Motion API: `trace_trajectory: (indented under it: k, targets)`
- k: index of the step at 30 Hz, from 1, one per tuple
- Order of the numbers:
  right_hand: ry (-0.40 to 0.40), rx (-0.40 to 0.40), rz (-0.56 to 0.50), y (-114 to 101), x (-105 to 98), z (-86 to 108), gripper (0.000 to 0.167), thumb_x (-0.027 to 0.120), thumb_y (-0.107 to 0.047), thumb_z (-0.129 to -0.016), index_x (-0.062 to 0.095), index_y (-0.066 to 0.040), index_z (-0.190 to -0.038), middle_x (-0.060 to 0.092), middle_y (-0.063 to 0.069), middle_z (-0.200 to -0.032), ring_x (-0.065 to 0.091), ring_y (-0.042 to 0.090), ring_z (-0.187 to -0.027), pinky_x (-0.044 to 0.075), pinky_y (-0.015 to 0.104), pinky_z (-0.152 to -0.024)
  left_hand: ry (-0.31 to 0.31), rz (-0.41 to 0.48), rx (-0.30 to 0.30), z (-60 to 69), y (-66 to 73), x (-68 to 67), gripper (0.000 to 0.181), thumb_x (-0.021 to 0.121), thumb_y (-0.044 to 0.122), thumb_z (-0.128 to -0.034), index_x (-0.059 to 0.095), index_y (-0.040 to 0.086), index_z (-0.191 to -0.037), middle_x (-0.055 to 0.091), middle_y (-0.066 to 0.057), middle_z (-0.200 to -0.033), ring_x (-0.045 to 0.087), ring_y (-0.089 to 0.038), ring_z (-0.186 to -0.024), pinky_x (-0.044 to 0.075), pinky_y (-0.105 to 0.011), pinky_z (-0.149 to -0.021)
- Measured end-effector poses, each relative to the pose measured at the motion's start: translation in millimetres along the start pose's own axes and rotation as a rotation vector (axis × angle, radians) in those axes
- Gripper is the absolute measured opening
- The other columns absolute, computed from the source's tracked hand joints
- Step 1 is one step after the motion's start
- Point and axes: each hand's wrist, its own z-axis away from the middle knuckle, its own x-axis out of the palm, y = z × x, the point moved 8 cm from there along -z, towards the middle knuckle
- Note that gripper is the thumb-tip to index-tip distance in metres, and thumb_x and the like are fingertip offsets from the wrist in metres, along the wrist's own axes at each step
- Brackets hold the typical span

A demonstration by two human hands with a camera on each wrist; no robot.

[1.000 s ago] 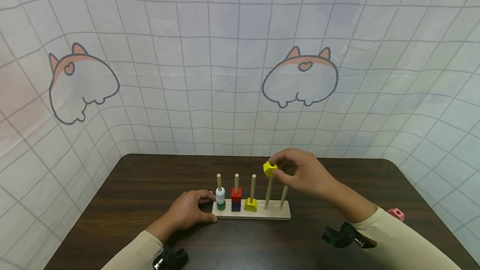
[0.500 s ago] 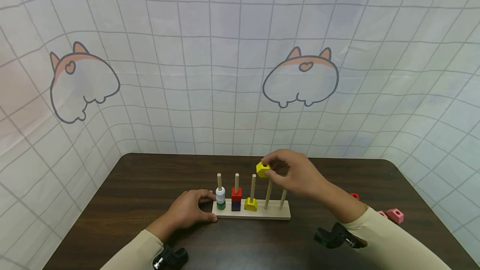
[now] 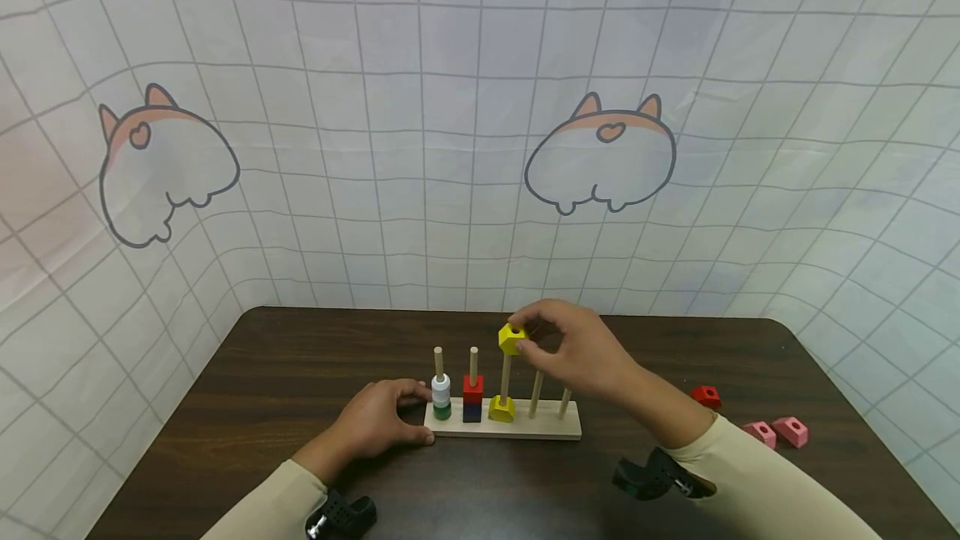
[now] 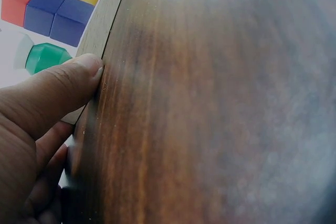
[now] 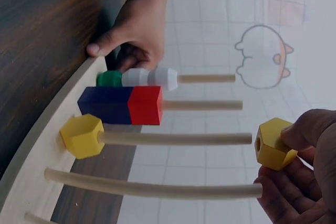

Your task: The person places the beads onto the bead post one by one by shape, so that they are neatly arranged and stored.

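Observation:
My right hand (image 3: 573,348) pinches a yellow block (image 3: 512,338) at the top of the middle peg, just off its tip in the right wrist view (image 5: 274,144). Lower on that peg sits another yellow block (image 3: 502,409). My left hand (image 3: 378,419) grips the left end of the wooden base (image 3: 525,430), its thumb on the front edge (image 4: 68,85). White pieces (image 3: 441,391) over a green one (image 5: 109,79) are on the leftmost peg. The second peg carries a red block (image 3: 472,390) above dark blue (image 3: 472,412). Two pegs at the right (image 5: 157,188) are bare.
Right of my right forearm, a red block (image 3: 706,396) and two pink blocks (image 3: 791,432) lie on the dark wooden table (image 3: 315,348). A white gridded cloth (image 3: 337,148) with animal drawings hangs behind and beside the table.
My right hand has moved left with the yellow block, from above the fourth peg to the middle peg. The red and pink blocks have come into fuller view. My left hand has stayed put.

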Motion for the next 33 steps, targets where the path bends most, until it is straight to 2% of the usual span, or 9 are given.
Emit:
trace_trajectory:
  k: [6, 14, 24, 27, 33]
  targets:
    - [0.012, 0.014, -0.017, -0.9, 6.7, -1.0, 0.025, 0.075, -0.006, -0.093, 0.070, -0.008, -0.117, 0.069, -0.001, -0.111, 0.067, 0.010, -0.093, 0.058, 0.036, -0.084, -0.002, 0.001, -0.004, -0.2, -0.4, 0.4, 0.055, 0.093, 0.043, -0.0728, 0.073, 0.022, -0.119, 0.070, -0.003, -0.130, 0.061, -0.027, -0.125, 0.045, -0.056, -0.104]
    - [0.014, 0.097, 0.015, -1.2, 14.7, 2.2, 0.027, 0.076, -0.007, -0.092, 0.069, -0.010, -0.118, 0.069, -0.004, -0.108, 0.066, 0.010, -0.093, 0.058, 0.039, -0.082, 0.000, 0.004, -0.003, 0.5, 0.4, 0.3, 0.054, 0.093, 0.042, -0.0729, 0.073, 0.022, -0.119, 0.068, -0.005, -0.133, 0.061, -0.027, -0.125, 0.045, -0.056, -0.104]
    - [0.086, 0.206, -0.006, 2.7, 22.0, 9.7, 0.031, 0.077, -0.006, -0.090, 0.069, -0.011, -0.120, 0.069, -0.004, -0.109, 0.066, 0.010, -0.091, 0.058, 0.032, -0.078, 0.008, 0.004, -0.012, 0.1, -0.4, 0.6, 0.055, 0.094, 0.042, -0.0716, 0.073, 0.023, -0.118, 0.068, -0.005, -0.133, 0.060, -0.028, -0.127, 0.044, -0.057, -0.105]
    - [0.113, 0.213, -0.018, 5.5, 24.6, 13.1, 0.031, 0.078, -0.006, -0.090, 0.069, -0.011, -0.119, 0.068, -0.004, -0.107, 0.065, 0.010, -0.089, 0.058, 0.033, -0.076, 0.008, 0.004, -0.011, 0.1, -0.3, 0.5, 0.054, 0.094, 0.042, -0.0716, 0.073, 0.024, -0.118, 0.068, -0.005, -0.133, 0.060, -0.028, -0.128, 0.044, -0.057, -0.105]
    - [0.165, 0.198, -0.028, 10.9, 30.9, 19.7, 0.031, 0.078, -0.005, -0.089, 0.070, -0.010, -0.118, 0.068, -0.004, -0.104, 0.061, 0.009, -0.081, 0.053, 0.028, -0.069, 0.003, 0.010, -0.015, 0.1, -1.0, 0.5, 0.055, 0.093, 0.042, -0.0722, 0.073, 0.023, -0.119, 0.068, -0.005, -0.132, 0.060, -0.027, -0.127, 0.044, -0.057, -0.105]
